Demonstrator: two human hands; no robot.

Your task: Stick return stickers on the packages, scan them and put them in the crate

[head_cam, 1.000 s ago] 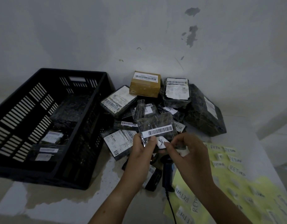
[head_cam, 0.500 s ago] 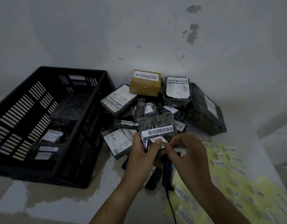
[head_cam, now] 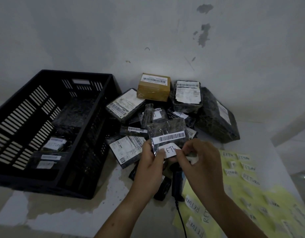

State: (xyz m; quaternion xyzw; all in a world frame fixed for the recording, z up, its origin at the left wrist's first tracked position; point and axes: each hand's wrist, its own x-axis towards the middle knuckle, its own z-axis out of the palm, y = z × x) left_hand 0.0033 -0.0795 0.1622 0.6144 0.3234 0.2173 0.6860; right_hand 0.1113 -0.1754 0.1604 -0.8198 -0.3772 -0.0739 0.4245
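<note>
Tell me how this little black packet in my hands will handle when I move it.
The black packet looks light: the left hand holds it up by its lower edge. Its crinkled wrap suggests it is somewhat floppy, and the glossy film may be slippery. The right hand pinches the return sticker below its barcode.

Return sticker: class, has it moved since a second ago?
Yes: the return sticker has shifted slightly left, toward the black crate, onto the held package.
</note>
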